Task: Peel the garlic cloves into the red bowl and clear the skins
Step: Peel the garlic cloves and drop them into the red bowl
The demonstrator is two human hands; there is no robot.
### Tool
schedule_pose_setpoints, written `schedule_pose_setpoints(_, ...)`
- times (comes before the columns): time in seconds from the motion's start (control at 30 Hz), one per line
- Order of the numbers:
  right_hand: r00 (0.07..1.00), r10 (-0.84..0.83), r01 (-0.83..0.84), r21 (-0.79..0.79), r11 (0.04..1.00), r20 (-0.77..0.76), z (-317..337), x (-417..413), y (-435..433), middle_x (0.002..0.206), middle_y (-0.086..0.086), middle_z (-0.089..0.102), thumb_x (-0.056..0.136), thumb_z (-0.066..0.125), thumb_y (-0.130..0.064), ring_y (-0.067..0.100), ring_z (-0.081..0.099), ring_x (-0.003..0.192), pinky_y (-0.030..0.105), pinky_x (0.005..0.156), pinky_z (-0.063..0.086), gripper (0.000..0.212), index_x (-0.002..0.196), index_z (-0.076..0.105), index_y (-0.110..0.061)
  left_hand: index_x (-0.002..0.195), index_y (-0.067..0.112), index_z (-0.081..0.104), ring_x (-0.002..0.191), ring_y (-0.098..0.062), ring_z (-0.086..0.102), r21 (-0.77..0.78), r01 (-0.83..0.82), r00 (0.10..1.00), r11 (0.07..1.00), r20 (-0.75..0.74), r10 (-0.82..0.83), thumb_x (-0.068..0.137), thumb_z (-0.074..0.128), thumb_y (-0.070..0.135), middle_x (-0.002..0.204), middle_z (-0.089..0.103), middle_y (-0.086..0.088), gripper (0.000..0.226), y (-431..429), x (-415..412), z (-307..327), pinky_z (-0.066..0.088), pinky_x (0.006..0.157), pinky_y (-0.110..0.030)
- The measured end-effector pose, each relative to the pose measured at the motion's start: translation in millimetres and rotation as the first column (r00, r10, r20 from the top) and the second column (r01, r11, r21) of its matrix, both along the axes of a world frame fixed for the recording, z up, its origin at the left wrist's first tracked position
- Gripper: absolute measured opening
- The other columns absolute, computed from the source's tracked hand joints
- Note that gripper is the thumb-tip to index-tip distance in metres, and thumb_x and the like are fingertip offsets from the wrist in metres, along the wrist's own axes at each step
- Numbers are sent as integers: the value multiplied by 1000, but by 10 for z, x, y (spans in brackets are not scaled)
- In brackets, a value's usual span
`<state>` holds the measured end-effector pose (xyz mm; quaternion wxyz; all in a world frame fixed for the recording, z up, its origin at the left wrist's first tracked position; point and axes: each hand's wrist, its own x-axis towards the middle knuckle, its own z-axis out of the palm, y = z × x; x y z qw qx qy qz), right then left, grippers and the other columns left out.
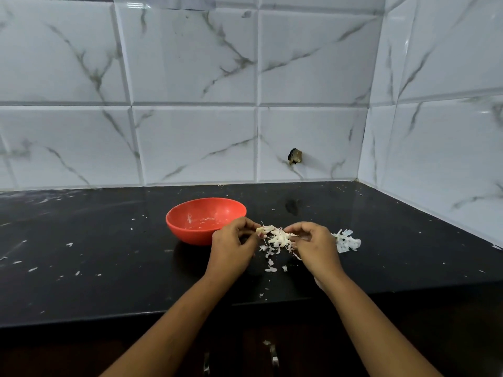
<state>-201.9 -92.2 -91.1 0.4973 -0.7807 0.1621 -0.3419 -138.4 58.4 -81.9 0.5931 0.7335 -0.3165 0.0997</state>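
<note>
Head view: left hand (231,250), right hand (315,246) pinch garlic (279,236) beside red bowl (190,235); skin pile (347,240) right.

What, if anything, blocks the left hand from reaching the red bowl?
Likely nothing, so yes: the left hand sits right beside the red bowl, with nothing between, though it pinches a garlic clove.

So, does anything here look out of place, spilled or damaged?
Yes. Garlic skins lie scattered over the black counter, some far left of the red bowl. Behind, a dark stub sticks out of the wall tile with no cover, which looks unfinished or damaged.
</note>
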Motion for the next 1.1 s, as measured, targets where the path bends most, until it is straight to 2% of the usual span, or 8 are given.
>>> schedule_pose_setpoints(0.1,996,91,-91,-26,995,-25,49,-66,-10,89,-8,71,87,55,4,7,67,91,20,79,51,34,81,70,-26,81,16,67,63,6,62,-2,-66,994,998,83,66,84,70,9,76,70,9,8,73,64,59,51,61,-17)
schedule_pose_setpoints(0.2,955,247,-282,-240,929,-165,115,-158,-17,96,-12,67,83,74,-23,3,60,90,19,83,48,14,93,68,-31,77,21,66,68,10,61,10,-172,973,985,158,168,83,71,14,71,65,17,10,220,176,238,45,64,-8)
schedule_pose_setpoints(0.3,873,93,-380,-550,744,-478,110,-104,-22,118,-14,54,77,71,-51,6,40,116,33,102,33,41,115,61,-39,77,28,67,72,5,61,95,-314,934,945,207,290,82,73,22,74,66,15,10,400,398,503,45,71,-12)
schedule_pose_setpoints(0.37,853,-16,-360,-611,705,-521,114,-19,-20,124,-11,50,80,64,-59,12,34,123,38,103,26,46,121,55,-41,75,32,66,73,-5,63,222,-326,942,919,151,298,80,74,23,73,66,13,13,483,558,622,49,76,-23)
schedule_pose_setpoints(0.57,923,-108,-165,-633,756,-370,211,273,-74,117,-8,58,100,45,-35,20,42,121,39,97,29,21,112,63,-34,72,28,67,80,-13,66,553,-270,962,788,136,235,75,80,23,69,64,10,14,539,850,646,52,79,-30)
schedule_pose_setpoints(0.77,895,-151,-209,-694,689,-420,274,562,-87,126,-10,58,94,40,-3,20,41,122,37,93,29,47,118,62,-37,73,17,72,59,-8,59,664,-188,981,724,97,166,72,83,23,64,63,7,13,453,995,700,54,74,-28)
schedule_pose_setpoints(0.93,854,-168,-286,-714,639,-493,238,699,-105,129,-8,58,96,43,-9,20,43,123,38,95,29,41,120,62,-37,73,15,71,74,-12,59,691,-242,970,681,151,192,67,85,25,70,62,4,19,371,1058,673,45,70,-25)
schedule_pose_setpoints(1.1,829,-172,-314,-698,644,-532,287,752,-157,115,-7,66,98,44,-16,18,51,118,39,98,28,32,113,64,-36,70,18,69,77,-11,61,592,-214,977,777,122,176,71,83,23,65,61,9,15,331,995,706,50,80,-29)
